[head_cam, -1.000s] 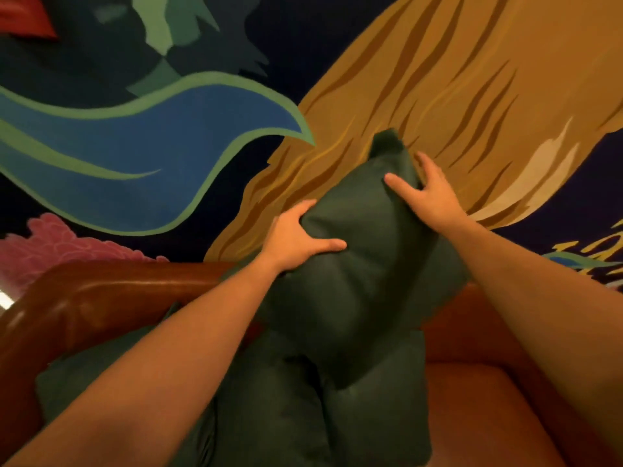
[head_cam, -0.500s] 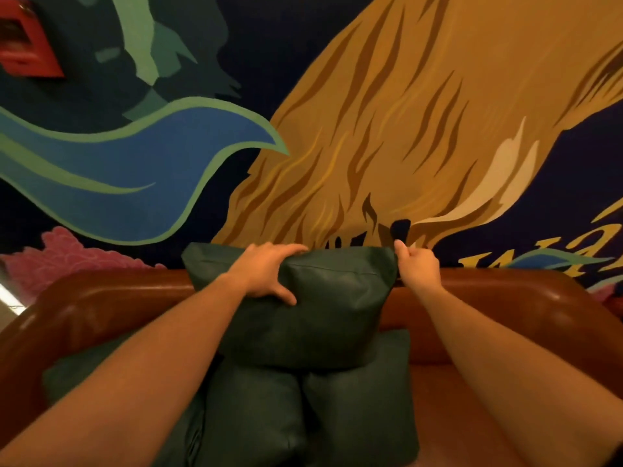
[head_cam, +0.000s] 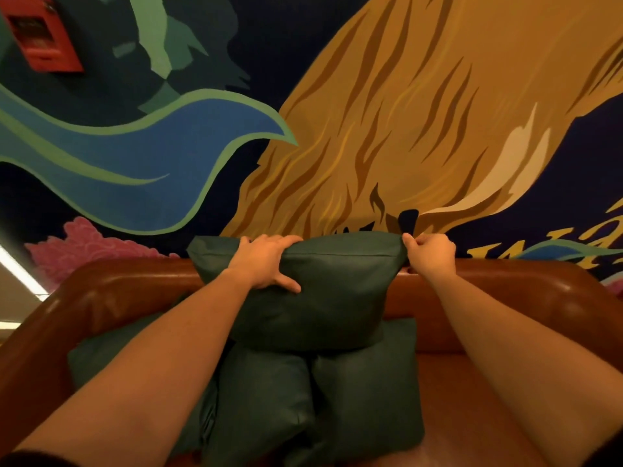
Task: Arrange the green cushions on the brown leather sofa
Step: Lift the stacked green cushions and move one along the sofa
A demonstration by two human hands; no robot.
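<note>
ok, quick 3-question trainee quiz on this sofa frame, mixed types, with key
1. True or false: the left hand grips the top cushion along its upper edge.
2. The right hand pinches the top cushion at: A) a lower corner B) the upper right corner C) its middle.
3. Fill in: the top cushion rests on ___ green cushions and leans on the sofa back.

Key: 1 true; 2 B; 3 other.

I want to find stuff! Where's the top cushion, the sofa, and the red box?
top cushion (head_cam: 330,298): head view, front face.
sofa (head_cam: 505,278): head view, backrest top.
red box (head_cam: 42,38): head view, its front.
</note>
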